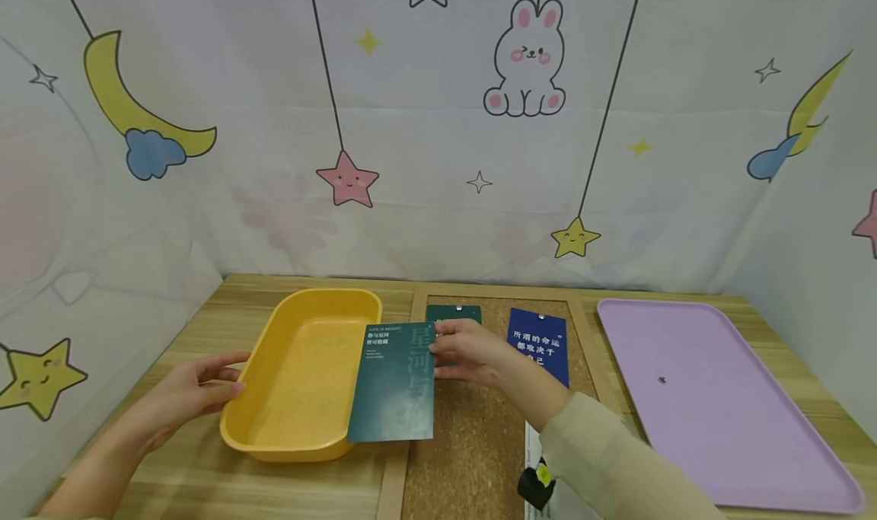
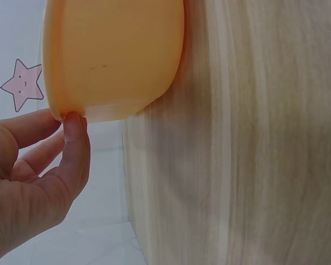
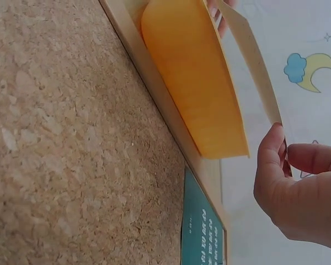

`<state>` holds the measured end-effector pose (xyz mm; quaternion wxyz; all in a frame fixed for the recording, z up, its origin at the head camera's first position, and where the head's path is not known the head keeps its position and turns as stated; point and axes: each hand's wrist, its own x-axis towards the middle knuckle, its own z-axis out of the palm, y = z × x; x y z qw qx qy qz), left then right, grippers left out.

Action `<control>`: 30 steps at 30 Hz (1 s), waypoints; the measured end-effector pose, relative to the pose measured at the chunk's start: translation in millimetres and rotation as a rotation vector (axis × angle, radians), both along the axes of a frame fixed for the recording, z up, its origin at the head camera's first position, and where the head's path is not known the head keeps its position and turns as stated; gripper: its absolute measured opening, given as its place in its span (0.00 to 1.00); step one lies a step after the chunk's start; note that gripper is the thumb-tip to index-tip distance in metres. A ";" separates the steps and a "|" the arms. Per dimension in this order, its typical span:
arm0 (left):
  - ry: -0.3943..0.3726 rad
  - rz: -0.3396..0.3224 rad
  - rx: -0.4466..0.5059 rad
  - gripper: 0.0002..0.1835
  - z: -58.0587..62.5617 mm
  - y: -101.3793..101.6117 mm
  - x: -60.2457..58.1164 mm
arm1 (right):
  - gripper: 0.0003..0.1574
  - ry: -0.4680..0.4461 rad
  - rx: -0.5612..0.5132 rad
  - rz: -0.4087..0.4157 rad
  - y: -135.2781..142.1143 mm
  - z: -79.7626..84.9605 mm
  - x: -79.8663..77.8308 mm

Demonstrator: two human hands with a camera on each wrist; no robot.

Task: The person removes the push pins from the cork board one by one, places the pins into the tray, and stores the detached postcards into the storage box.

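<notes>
In the head view my right hand (image 1: 476, 352) pinches a dark green printed card (image 1: 392, 398) by its right edge. The card is held over the right rim of a yellow plastic bin (image 1: 298, 390), overlapping the cork board's frame. From the right wrist, the thumb and fingers (image 3: 271, 146) grip the card's edge, with its pale back (image 3: 259, 66) showing above the bin. My left hand (image 1: 181, 398) holds the bin's left rim, thumb (image 2: 74, 132) on the outside in the left wrist view. A second green card (image 1: 448, 311) is pinned at the top of the cork board (image 1: 473, 459).
A blue card (image 1: 537, 333) is pinned on the board's right side, partly behind my right wrist. Below my sleeve lie a white card and a black item with a yellow spot (image 1: 537, 488). To the right is a purple tray (image 1: 733, 421) bearing a small metallic piece (image 1: 662, 381).
</notes>
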<state>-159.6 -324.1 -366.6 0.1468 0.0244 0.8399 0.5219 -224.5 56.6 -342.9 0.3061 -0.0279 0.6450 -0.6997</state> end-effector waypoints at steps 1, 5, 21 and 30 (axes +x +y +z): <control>-0.003 0.004 0.002 0.36 0.1 0.4 -0.2 | 0.37 0.002 -0.002 0.001 -0.9 -0.2 -0.5; -0.003 -0.004 0.009 0.36 0.6 1.2 0.5 | 0.37 0.009 -0.002 0.002 -4.4 -0.4 -2.2; -0.011 0.002 -0.008 0.36 3.0 2.2 1.4 | 0.37 -0.010 0.005 -0.027 -24.8 -1.6 -6.0; -0.018 0.005 0.006 0.37 1.2 1.1 0.1 | 0.35 0.005 0.024 -0.024 -35.8 -2.8 -6.3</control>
